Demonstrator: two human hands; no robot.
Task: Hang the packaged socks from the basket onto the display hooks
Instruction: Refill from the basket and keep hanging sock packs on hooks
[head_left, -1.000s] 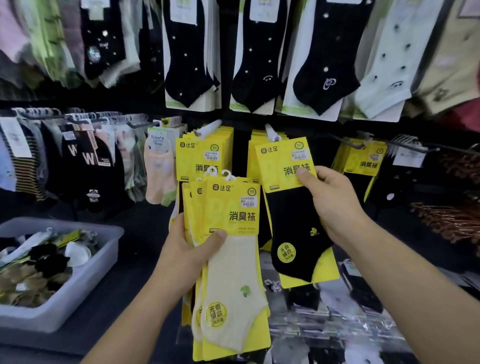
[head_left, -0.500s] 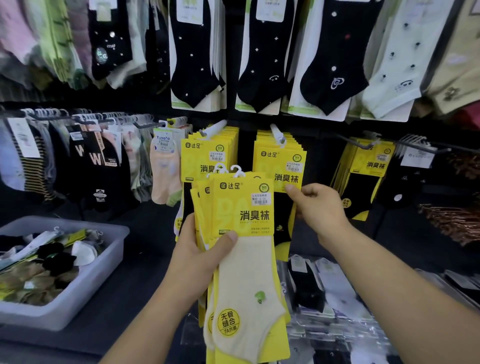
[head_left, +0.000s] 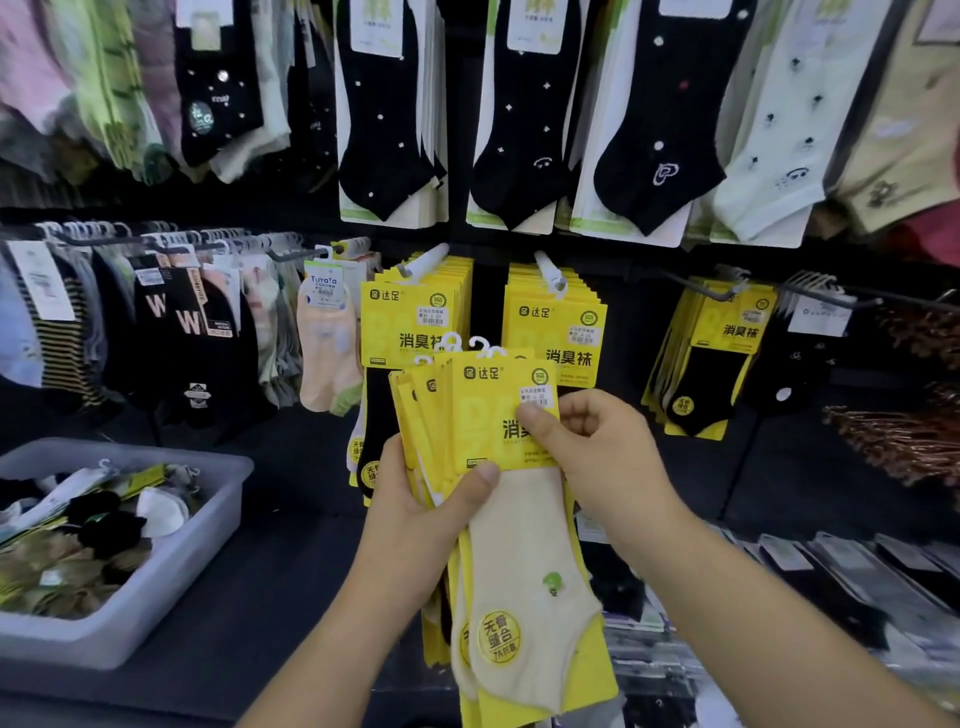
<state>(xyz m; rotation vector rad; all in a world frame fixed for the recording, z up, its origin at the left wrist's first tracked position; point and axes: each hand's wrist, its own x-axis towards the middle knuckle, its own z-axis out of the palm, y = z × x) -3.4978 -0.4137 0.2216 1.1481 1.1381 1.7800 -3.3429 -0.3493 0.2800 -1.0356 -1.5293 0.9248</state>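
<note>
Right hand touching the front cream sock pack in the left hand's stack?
Touching. Head view: right hand pinches the front pack by its yellow card's right edge, thumb on the face; left hand grips the stack.

Basket (head_left: 197, 551) cut off left, rear packs (head_left: 421, 415) hidden behind front pack (head_left: 519, 545); label print (head_left: 535, 394) illegible

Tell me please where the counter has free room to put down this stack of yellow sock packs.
The dark counter is bare between the grey basket and your left hand holding the yellow sock packs, back to below the hanging W socks. Right of your right hand it is crowded: flat sock packs cover the surface. The basket is filled with socks.
</note>
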